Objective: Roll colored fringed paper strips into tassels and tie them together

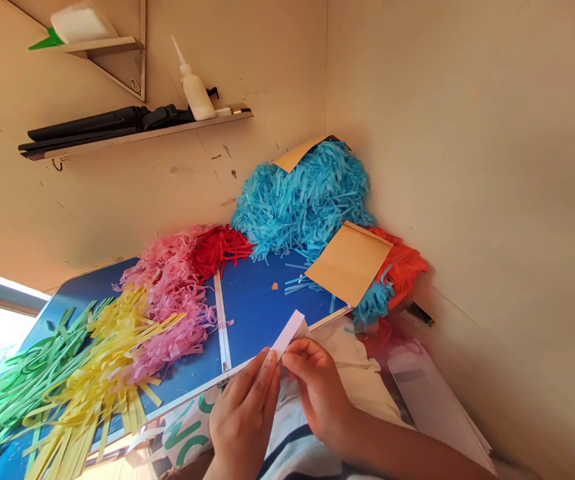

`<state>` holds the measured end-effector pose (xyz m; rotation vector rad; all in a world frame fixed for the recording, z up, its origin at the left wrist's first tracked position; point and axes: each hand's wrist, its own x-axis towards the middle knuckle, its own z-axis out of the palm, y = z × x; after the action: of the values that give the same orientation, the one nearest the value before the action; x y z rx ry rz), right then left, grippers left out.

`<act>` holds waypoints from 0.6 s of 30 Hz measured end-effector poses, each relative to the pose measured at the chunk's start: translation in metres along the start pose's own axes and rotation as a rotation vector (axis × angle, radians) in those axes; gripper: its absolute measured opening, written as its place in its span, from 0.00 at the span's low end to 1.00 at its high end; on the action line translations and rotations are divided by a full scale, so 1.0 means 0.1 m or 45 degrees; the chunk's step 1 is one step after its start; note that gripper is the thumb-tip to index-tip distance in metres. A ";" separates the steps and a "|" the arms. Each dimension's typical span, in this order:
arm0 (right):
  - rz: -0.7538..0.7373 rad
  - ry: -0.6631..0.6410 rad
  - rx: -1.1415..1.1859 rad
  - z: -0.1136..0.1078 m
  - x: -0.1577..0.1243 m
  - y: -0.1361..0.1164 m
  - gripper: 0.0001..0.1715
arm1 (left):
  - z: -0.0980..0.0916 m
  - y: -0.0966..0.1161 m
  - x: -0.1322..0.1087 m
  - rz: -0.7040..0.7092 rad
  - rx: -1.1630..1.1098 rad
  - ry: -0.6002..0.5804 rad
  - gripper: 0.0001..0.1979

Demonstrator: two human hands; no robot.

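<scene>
Nozzle bottle (198, 95) on shelf (167, 131), contents indistinct.
Left hand (244, 408) and right hand (321, 395), fingers curled, pinch white paper strip (290, 331).

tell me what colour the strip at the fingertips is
The strip is white, faintly lilac, best seen in the head view.

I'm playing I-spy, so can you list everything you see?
walls: 2, tan, behind
shelves: 2, pale, left wall
container: 1, white and green, upper shelf
bottle: 1, whitish, lower shelf
black items: several, black, lower shelf
table: 1, blue, centre-left
long strips: many, green and yellow, table's left
shredded heaps: at least 4, pink, red, blue, orange-red, left to right
brown sheets: 2, brown, on and beside blue heap
papers: several, white, lower right
fabric-like pieces: at least 2, green-printed, cream, below table
paper strip: 1, white, lower centre
left hand: 1, on strip
right hand: 1, on strip
</scene>
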<state>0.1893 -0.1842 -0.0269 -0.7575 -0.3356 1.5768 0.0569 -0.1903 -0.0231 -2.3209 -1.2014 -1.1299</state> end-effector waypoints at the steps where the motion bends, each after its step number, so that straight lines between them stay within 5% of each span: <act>1: -0.002 0.004 0.005 0.01 -0.01 0.01 0.14 | 0.00 0.00 0.00 -0.016 0.009 0.000 0.14; 18: -0.001 0.102 0.000 0.07 -0.02 0.00 0.15 | 0.00 0.03 -0.05 -0.030 0.020 0.003 0.17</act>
<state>0.1851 -0.1851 -0.0213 -0.8180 -0.2772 1.5414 0.0575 -0.1950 -0.0266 -2.2993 -1.2350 -1.1268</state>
